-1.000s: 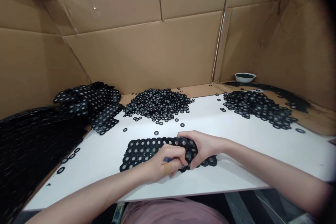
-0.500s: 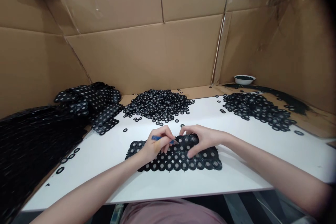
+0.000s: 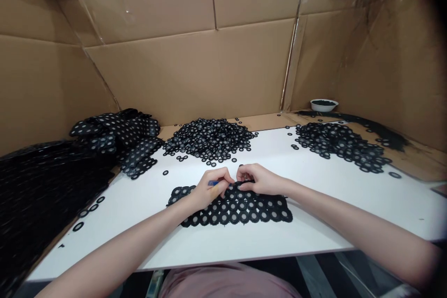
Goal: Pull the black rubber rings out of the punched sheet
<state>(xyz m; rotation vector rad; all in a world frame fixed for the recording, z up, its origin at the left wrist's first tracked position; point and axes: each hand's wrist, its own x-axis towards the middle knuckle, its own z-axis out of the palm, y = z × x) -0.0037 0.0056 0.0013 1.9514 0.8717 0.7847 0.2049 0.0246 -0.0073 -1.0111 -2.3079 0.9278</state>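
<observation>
Sheet of black rings (image 3: 240,212) lies flat on white bench (image 3: 314,233), near front edge. Left hand (image 3: 209,189) curled shut round a small blue tool (image 3: 213,183), resting on sheet's back edge. Right hand (image 3: 257,179) pinches sheet's back edge w/ fingertips, just beside left.

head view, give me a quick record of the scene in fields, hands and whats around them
left hand: pinches a blue tool, resting on the ring sheet
right hand: fingers grip the sheet's far edge
ring sheet: flat on the white board
loose rings: middle pile, right pile
left side: sheet stack
far right: bowl
surround: cardboard walls
</observation>
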